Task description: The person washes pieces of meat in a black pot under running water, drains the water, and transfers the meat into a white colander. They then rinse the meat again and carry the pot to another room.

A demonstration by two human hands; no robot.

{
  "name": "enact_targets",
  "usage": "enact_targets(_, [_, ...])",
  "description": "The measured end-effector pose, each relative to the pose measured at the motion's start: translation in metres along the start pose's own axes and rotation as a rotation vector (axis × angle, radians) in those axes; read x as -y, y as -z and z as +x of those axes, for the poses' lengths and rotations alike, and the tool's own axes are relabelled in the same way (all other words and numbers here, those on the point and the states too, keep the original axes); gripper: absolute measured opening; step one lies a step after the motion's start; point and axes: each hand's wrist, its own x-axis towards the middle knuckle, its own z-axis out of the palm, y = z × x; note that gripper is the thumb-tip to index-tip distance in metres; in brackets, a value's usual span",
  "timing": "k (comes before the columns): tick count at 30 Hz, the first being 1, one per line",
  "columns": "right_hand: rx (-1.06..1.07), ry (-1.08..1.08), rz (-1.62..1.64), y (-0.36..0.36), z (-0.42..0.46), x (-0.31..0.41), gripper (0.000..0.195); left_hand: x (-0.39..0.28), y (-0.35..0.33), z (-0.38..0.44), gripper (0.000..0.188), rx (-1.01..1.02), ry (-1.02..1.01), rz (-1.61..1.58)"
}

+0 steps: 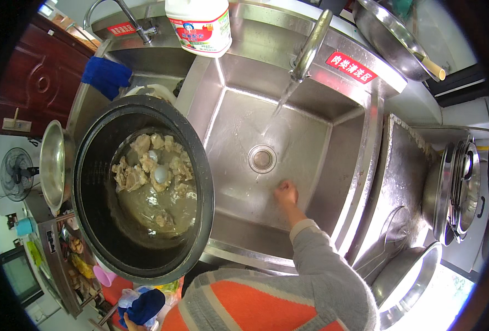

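Note:
My right hand is low in the steel sink basin, near the drain, slightly blurred, its fingers curled and nothing visible in them. Water runs from the faucet above the basin. At the bottom left edge, partly cut off, my left hand grips a dark blue cloth. Left of the basin stands a large black pot with pieces of meat and bone in cloudy liquid.
A white plastic jug stands at the back rim. Another blue cloth hangs over the left sink. A metal bowl is left of the pot. At right are a wire strainer, a basin, stacked lids and a wok.

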Motion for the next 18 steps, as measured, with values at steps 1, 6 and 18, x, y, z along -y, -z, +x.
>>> enact_targets(1, [-0.024, -0.046, 0.387, 0.009, 0.001, 0.028, 0.037, 0.001, 0.003, 0.001, 0.030, -0.001, -0.002, -0.007])
enact_targets(6, [0.545, 0.283, 1.273, 0.059, 0.021, 0.173, 0.037, -0.010, -0.017, 0.014, 0.030, 0.033, -0.008, -0.027])
enact_targets(18, [0.710, 0.343, 1.267, 0.075, -0.012, 0.254, 0.042, -0.055, -0.080, 0.031, 0.030, 0.167, -0.030, -0.069])
